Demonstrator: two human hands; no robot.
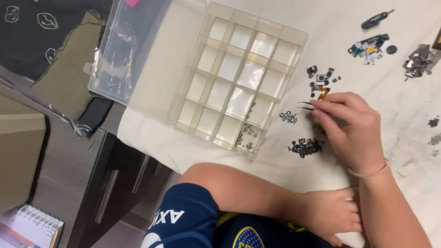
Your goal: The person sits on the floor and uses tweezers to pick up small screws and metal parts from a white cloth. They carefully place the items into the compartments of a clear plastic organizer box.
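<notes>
Small heaps of parts are lying scattered over the white cloth [193,151]: a dark pile of tiny screws [305,147] just below the right hand [351,128], a few silvery screws [288,117] to the left of the tweezer tips, and a cluster of small electronic modules [321,79] just above them. Farther off, a dark screwdriver [376,19], a bundle of circuit scraps [370,47] and a heap of metal shields [419,60] are sitting near the top edge.

The right hand's fingers are pinching a pair of thin tweezers [307,105], which are lying nearly level, long axis running left to right, tips pointing left toward the organiser and hovering between the silvery screws and the modules. I cannot tell whether the tips are gripping anything.

The clear compartment organiser [239,78] is lying open, its lid [138,50] folded out to the left; only the lower right compartments are holding a few screws. The left hand [328,213] is resting flat, fingers loosely spread, on the cloth's near edge.
</notes>
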